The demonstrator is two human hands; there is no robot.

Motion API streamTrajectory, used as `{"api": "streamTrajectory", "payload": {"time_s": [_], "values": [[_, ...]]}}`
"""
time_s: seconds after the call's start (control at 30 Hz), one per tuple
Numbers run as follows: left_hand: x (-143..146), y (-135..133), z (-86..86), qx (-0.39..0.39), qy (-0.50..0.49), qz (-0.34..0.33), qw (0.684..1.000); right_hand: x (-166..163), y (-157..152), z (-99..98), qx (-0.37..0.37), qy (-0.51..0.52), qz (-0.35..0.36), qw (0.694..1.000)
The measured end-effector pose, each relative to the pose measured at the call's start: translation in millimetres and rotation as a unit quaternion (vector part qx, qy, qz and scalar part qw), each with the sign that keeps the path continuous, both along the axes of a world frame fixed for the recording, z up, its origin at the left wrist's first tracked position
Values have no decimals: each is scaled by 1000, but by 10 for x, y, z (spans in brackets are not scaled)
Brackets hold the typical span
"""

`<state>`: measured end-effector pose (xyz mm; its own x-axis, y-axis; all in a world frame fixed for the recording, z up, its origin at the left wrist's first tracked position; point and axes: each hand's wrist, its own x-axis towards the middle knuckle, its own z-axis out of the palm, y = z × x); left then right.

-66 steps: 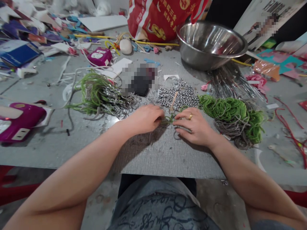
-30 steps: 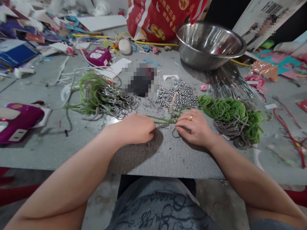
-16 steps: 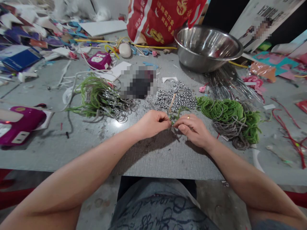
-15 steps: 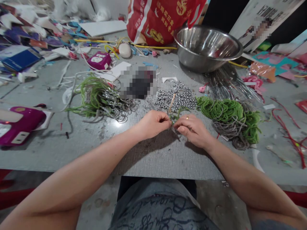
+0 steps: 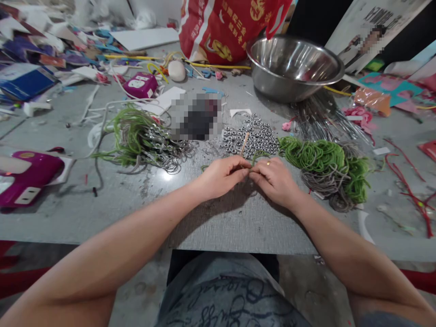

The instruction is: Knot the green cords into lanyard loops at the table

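My left hand (image 5: 226,176) and my right hand (image 5: 272,179) meet fingertip to fingertip above the table, both pinching a green cord (image 5: 260,154). Part of the cord loops up behind the fingers; what lies between the fingertips is mostly hidden. Just beyond my hands spreads a patch of shiny silver beads (image 5: 254,134), with a thin wooden stick (image 5: 244,143) slanting over it. To the left lies a bunch of green and grey cords with silver beads (image 5: 146,141). Bundled green and grey cords (image 5: 313,156) rest right of my right hand.
A steel bowl (image 5: 296,72) stands at the back right beside a red bag (image 5: 218,32). Purple power strips (image 5: 32,177) and a white cable lie on the left. Paper scraps (image 5: 64,41) crowd the back left; red cords (image 5: 408,193) lie far right.
My fingers have drawn together around the cord, and the left hand has shifted slightly right. A green cord end now shows to the left, behind my left hand.
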<state>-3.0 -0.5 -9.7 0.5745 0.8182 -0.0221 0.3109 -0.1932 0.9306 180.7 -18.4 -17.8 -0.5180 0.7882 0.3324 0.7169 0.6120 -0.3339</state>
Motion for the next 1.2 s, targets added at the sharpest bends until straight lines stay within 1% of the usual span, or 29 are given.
{"api": "streamTrajectory", "payload": {"time_s": [0.07, 0.13, 0.2, 0.27, 0.4, 0.47, 0.57, 0.7, 0.9, 1.07, 1.2], "values": [[0, 41, -39, 26, 12, 11, 1000, 8, 19, -9, -10, 10, -11, 1000], [3, 70, -71, 67, 26, 20, 997, 13, 38, -23, -24, 21, -25, 999], [13, 82, -90, 102, 37, 19, 994, 14, 54, -36, -33, 33, -38, 998], [28, 82, -95, 123, 48, 22, 991, 14, 67, -48, -32, 52, -50, 997], [60, 82, -97, 136, 62, 82, 985, 21, 86, -77, -23, 90, -83, 992], [76, 92, -112, 138, 64, 104, 983, 27, 93, -99, -18, 70, -83, 994], [96, 116, -149, 145, 67, 112, 981, 30, 93, -126, -9, 1, -56, 998], [109, 140, -182, 163, 90, 105, 977, 26, 84, -126, -14, -48, -31, 998], [120, 147, -202, 203, 133, 76, 967, 25, 76, -116, -29, -48, -12, 998], [115, 151, -231, 235, 165, 36, 957, 21, 65, -129, -30, -37, -17, 999], [94, 139, -196, 257, 192, -21, 947, 19, 71, -126, -47, -16, -24, 998]]}}
